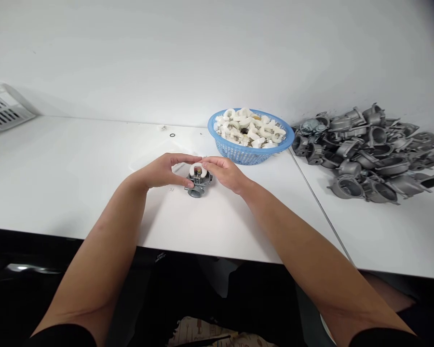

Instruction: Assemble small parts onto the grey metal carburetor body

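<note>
A grey metal carburetor body stands on the white table in front of me, its round bore facing me. On top of it sits a white U-shaped float, with a brass part showing in its opening. My left hand is closed around the carburetor's left side, thumb at the front and fingers behind. The fingers of my right hand pinch at the right edge of the float. Both hands' fingertips meet near the back, where their exact contact is hidden.
Behind the carburetor, a blue basket holds many white floats. Grey carburetor bodies lie in a heap at the right, past a table seam. A black rubber ring lies near the wall. A white slotted container is far left.
</note>
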The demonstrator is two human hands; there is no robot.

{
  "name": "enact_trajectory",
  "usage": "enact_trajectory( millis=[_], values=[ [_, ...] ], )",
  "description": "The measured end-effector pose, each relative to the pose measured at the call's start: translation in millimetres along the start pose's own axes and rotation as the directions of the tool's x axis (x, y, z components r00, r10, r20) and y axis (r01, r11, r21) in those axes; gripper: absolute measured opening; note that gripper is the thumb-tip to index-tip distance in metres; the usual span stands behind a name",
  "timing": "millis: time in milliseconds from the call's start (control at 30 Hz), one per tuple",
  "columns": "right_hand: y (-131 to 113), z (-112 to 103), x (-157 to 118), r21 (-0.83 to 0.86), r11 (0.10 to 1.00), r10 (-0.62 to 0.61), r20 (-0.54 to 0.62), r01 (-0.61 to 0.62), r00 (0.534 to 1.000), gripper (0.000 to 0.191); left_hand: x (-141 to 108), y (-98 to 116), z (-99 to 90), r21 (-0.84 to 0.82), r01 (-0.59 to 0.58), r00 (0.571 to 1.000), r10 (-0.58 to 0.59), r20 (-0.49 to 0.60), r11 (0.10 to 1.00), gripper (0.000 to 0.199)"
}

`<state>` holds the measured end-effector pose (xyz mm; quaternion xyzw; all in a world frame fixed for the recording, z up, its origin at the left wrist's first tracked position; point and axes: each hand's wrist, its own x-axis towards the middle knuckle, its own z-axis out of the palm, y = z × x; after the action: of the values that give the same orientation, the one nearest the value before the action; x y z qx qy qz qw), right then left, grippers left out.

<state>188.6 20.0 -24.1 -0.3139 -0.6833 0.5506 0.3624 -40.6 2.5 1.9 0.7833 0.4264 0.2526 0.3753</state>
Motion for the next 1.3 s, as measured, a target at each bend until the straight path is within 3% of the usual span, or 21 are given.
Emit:
enact_trajectory(
  millis=[167, 300, 500, 733, 1133, 1233, 1300],
  values=[
    [7.4, -0.1, 0.9, -0.163, 0.982, -0.102, -0.036, 0.095, 0.994, 0.030, 1.2, 0.1, 2.0, -0.036, -0.021, 0.997, 0.018, -0.082, 0.999, 0.064],
    [14.0, -2.1, 1.5, -0.341, 0.936, -0.113, -0.047, 0.090, 0.992, 0.028, 1.9, 1.2, 2.5, 0.010, -0.041, 0.999, 0.041, -0.032, 0.999, 0.058],
    [8.9, -6.5, -1.6, -0.276, 0.944, -0.177, 0.033, 0.180, 0.984, 0.030, 0.6, 1.9, 2.5, 0.033, -0.025, 1.000, 0.025, 0.002, 0.999, 0.058],
    [7.4, -15.3, -2.6, -0.072, 0.997, -0.023, 0.207, 0.039, 0.978, 0.047, -0.6, 0.2, 0.7, 0.090, 0.037, 0.999, -0.036, -0.011, 0.995, 0.074],
    [6.3, -17.1, -6.1, -0.159, 0.987, 0.043, 0.274, 0.001, 0.961, 0.072, -0.8, 2.3, 1.3, 0.160, 0.033, 0.999, -0.035, 0.011, 0.987, 0.066],
    [6.4, -18.2, -5.9, -0.156, 0.988, 0.047, 0.276, -0.004, 0.960, 0.064, -4.6, -4.8, -9.1, 0.135, 0.030, 0.997, -0.021, -0.072, 0.990, 0.063],
    [6.6, -18.7, -6.0, -0.151, 0.989, 0.038, 0.279, 0.005, 0.960, 0.061, -6.2, -16.2, -19.1, 0.106, 0.074, 0.965, -0.045, -0.260, 0.992, 0.054]
  ],
)
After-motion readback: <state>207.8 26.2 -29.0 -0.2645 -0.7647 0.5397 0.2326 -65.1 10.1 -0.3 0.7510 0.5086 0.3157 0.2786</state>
